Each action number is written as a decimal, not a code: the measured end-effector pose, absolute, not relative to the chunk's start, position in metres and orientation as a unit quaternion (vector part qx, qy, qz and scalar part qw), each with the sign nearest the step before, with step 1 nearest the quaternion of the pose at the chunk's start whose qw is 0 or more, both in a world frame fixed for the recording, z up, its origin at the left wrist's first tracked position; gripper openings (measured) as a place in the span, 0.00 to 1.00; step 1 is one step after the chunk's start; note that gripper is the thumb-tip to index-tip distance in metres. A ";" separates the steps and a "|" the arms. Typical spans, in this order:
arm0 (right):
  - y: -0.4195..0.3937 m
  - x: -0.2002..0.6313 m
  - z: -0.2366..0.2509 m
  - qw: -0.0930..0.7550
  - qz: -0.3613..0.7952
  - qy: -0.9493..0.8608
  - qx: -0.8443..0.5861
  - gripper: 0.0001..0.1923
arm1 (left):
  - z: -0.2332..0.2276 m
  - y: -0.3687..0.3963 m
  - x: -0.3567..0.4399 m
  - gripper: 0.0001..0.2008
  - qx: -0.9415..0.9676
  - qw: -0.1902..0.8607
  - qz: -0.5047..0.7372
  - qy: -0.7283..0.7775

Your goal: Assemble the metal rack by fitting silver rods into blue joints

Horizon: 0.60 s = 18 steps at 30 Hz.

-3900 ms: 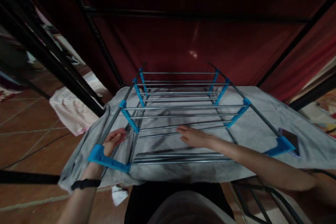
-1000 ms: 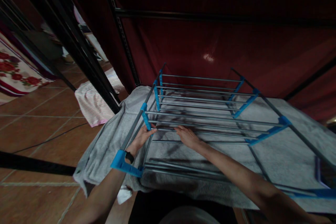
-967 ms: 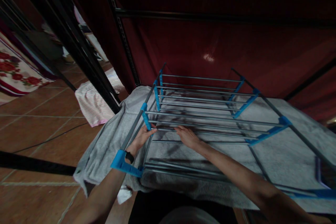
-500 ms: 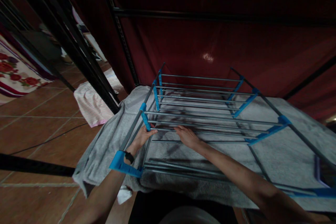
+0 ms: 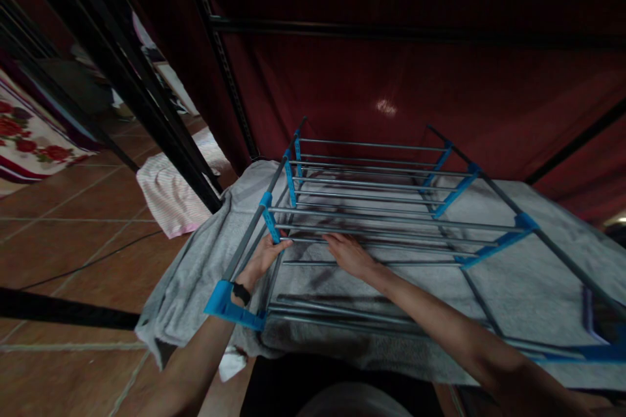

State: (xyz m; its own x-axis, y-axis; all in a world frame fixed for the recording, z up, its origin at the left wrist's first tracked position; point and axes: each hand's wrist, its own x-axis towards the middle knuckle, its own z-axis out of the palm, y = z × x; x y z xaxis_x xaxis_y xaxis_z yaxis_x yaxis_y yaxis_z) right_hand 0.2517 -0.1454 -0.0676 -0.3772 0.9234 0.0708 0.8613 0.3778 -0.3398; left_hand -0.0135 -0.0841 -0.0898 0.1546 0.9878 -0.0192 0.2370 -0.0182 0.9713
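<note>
A rack of grey metal tubes [image 5: 391, 211] with blue plastic brackets lies on a grey towel [image 5: 528, 300]. My left hand [image 5: 264, 257], with a dark band at the wrist, is closed round the lower end of a left-hand blue bracket [image 5: 271, 225], its thumb along a tube end. My right hand [image 5: 348, 255] is closed over a crossing tube [image 5: 308, 240] to the right; its fingertips are partly hidden. Nearer to me, another tube [image 5: 303, 264] has its left end apart from the brackets. A blue corner piece [image 5: 220, 300] sits by my left wrist.
Several loose tubes [image 5: 332, 307] lie at the towel's near edge. Black metal posts [image 5: 147, 111] stand at the left, beside a striped cloth [image 5: 173, 192]. A dark red panel [image 5: 415, 91] closes the back. A dark-edged object [image 5: 591, 316] lies at the right.
</note>
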 end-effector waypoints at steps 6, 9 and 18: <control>-0.199 0.305 -0.071 0.213 0.103 -0.800 -0.551 0.22 | -0.095 -0.081 -0.017 0.21 0.597 0.468 0.398 0.516; -0.232 0.361 -0.081 0.299 0.163 -0.720 -0.605 0.18 | -0.096 -0.081 -0.017 0.21 0.595 0.470 0.398 0.516; -0.258 0.485 -0.065 0.714 0.254 -0.029 -0.652 0.07 | -0.103 -0.078 -0.018 0.24 0.585 0.478 0.417 0.506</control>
